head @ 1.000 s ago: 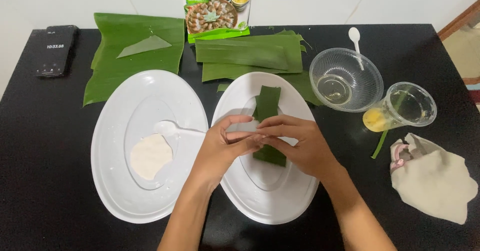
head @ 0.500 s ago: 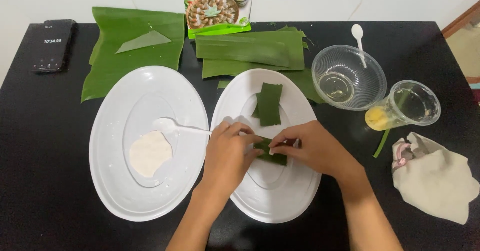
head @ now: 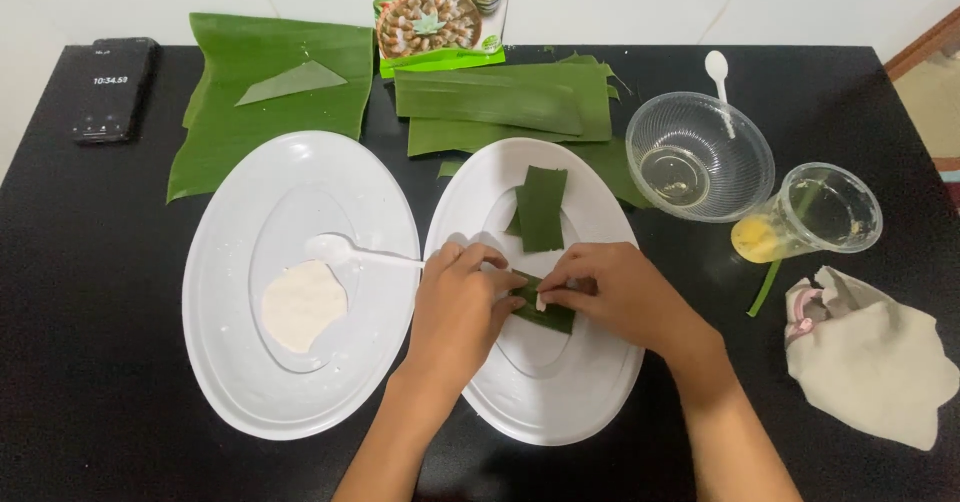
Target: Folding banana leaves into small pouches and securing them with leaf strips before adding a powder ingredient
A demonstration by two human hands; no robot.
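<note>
Both my hands meet over the right white oval plate [head: 600, 392]. My left hand [head: 458, 307] and my right hand [head: 620, 297] pinch a small folded banana-leaf parcel [head: 548, 314] between their fingertips, with a bit of white filling showing at the fold. A second folded leaf piece [head: 541, 208] lies higher up on the same plate. The left white oval plate [head: 230, 362] holds a flat round of white dough [head: 302, 305] and a white plastic spoon [head: 350, 252].
Large banana leaves [head: 270, 92] and cut leaf strips [head: 500, 102] lie at the back with a food packet [head: 440, 12]. A clear bowl [head: 700, 157] with a white spoon, a tipped clear cup [head: 815, 212], a cloth [head: 870, 357] at right, a phone [head: 112, 90] at left.
My hands slid down the right plate toward me, leaving one folded leaf piece behind. They now fold a smaller leaf parcel lower on the plate.
</note>
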